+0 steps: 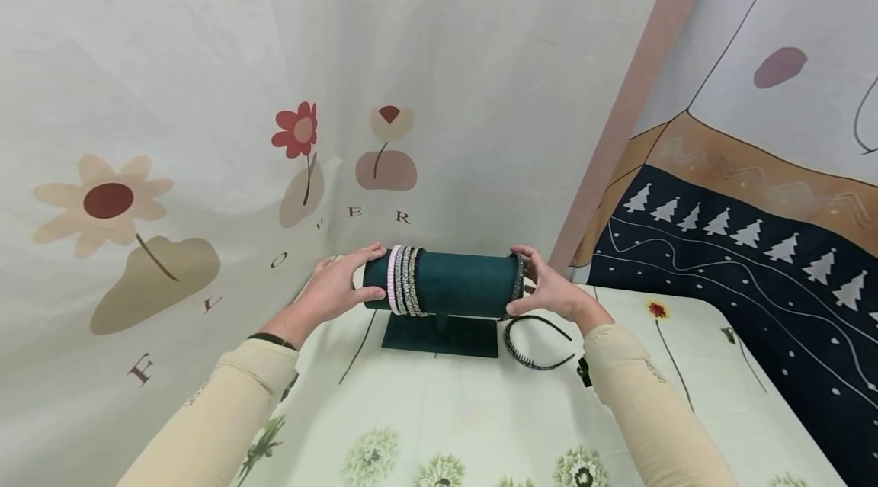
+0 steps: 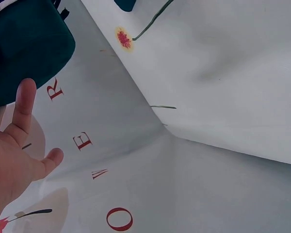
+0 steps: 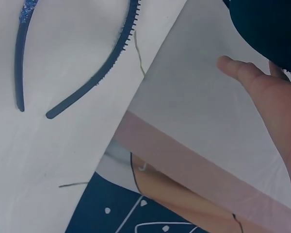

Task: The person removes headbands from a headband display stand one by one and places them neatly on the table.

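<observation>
A dark green headband stand [image 1: 466, 285] with a padded roll stands on the table. Toward its left end sit a pink headband [image 1: 392, 281] and several glittery ones [image 1: 410, 281], side by side. My left hand [image 1: 329, 293] holds the roll's left end, thumb in front and fingers over the top; the left wrist view shows two fingers spread off the roll [image 2: 34, 48]. At the right end, my right hand [image 1: 554, 293] grips a dark glittery headband [image 1: 518, 277] that wraps the roll. Another dark toothed headband [image 1: 519, 355] lies on the table beside the base [image 1: 439, 338].
The table [image 1: 453, 403] has a pale cloth printed with flowers. Behind and to the left hangs a white curtain [image 1: 480, 91] with flower prints and letters. A dark blue cloth with white trees [image 1: 716, 222] hangs at the right.
</observation>
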Available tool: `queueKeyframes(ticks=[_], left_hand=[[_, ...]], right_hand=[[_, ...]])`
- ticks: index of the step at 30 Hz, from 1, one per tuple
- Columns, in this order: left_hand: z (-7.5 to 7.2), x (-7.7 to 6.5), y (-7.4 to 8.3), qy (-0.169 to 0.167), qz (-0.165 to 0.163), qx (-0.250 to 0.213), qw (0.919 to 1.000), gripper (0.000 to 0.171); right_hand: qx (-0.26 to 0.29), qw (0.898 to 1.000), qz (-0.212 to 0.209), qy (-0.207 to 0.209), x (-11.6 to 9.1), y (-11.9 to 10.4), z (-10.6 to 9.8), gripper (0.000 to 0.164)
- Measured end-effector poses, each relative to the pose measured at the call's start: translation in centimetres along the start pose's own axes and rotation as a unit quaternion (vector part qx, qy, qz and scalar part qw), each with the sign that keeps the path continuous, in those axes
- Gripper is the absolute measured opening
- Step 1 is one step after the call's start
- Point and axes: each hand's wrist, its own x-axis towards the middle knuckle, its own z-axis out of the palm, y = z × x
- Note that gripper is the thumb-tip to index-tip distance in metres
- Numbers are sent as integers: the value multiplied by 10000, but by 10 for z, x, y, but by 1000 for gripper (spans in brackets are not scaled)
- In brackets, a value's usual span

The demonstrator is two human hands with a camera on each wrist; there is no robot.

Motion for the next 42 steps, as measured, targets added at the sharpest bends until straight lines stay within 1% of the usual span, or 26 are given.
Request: queueKeyframes(ticks=[4,8,14,17,19,22,27,31,35,42], left_hand=[[0,1,0,-2,-23,-28,10000,82],[-1,2,-1,1,-41,-59,10000,82],[-3,2,-1,-23,-37,-9,10000,81],[-3,2,0,-28,-24,7,10000,81],[-3,2,0,-35,-20,-5,10000,81],[-3,2,1,-50,-34,-10,10000,82],[-2,1,1,-113,-96,-43,9999,82],[-2,0,1,-72,-52,-68,9999,82],[0,0,1,-32,-22,-59,10000,81],[1,-1,0,-26,-48,-52,10000,82]], right_hand=[[119,9998,19,160,-3,4,-2,120],[77,9995,79,291,-9,9,-4,117],[63,9991,135,394,-20,17,-9,112],[98,9983,254,517,-27,22,-13,112],[104,9974,352,627,-33,25,-16,113],[123,9944,507,916,-43,29,-22,113],[60,9899,593,1284,-62,33,-34,109],[-183,9876,630,1425,-79,37,-44,102],[-322,9863,557,1518,-93,41,-53,96],[-558,9838,464,1637,-112,41,-65,93]])
